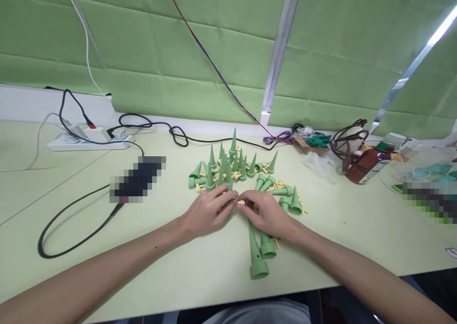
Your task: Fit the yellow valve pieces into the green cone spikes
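My left hand (211, 209) and my right hand (266, 210) meet over the middle of the table, fingertips almost touching. Between them is a small yellow plastic valve (241, 202), pinched by the fingers of both; its ends are partly covered. Behind my left hand stands a cluster of green plastic spikes (210, 178), points up, with small yellow valves (235, 175) scattered among them. More green spikes (282, 190) and yellow valves lie beyond my right hand. Under my right wrist lie two green spikes, the nearer one (257, 262) with its wide cap toward me.
A cabled, pixelated dark device (137, 178) lies to the left, with a white power strip (89, 143) behind. On the right are a brown bottle (369, 164), a clear plastic bag (323, 167) and a cardboard box (309, 147). A black cable (214, 140) runs along the back.
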A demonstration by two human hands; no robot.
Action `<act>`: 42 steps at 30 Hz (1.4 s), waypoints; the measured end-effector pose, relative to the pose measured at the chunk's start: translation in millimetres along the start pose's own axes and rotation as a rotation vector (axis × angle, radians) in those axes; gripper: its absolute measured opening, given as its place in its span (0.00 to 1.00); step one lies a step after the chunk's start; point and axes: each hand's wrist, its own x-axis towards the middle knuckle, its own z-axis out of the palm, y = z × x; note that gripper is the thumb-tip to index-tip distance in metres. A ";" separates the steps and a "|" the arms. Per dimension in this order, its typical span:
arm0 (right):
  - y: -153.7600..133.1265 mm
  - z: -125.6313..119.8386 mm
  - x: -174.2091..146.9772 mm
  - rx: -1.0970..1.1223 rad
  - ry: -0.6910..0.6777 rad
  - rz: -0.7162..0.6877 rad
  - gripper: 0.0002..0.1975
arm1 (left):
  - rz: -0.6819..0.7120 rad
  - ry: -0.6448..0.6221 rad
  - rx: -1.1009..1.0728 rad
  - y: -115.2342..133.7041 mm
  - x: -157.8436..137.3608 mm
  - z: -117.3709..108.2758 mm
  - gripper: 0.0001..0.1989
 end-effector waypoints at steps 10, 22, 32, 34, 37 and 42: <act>1.9 0.5 -0.3 -0.032 -0.027 0.007 0.09 | -0.001 0.005 -0.011 0.9 -0.7 -0.3 0.08; 1.9 0.7 -0.2 -0.018 -0.042 0.013 0.08 | 0.019 -0.004 -0.003 -0.6 -0.7 0.3 0.06; 2.5 1.4 -1.0 0.018 -0.017 0.005 0.04 | 0.012 0.019 -0.002 1.0 0.2 -0.2 0.05; 2.8 1.4 -0.6 0.009 -0.023 0.007 0.04 | 0.014 0.013 -0.002 0.6 0.2 -0.4 0.05; 3.0 1.4 0.0 -0.004 -0.030 0.011 0.05 | 0.019 0.012 -0.001 0.4 -0.1 -0.8 0.05; 2.7 2.1 -0.2 -0.022 -0.042 0.022 0.09 | 0.024 0.011 0.010 0.9 -0.4 -0.3 0.05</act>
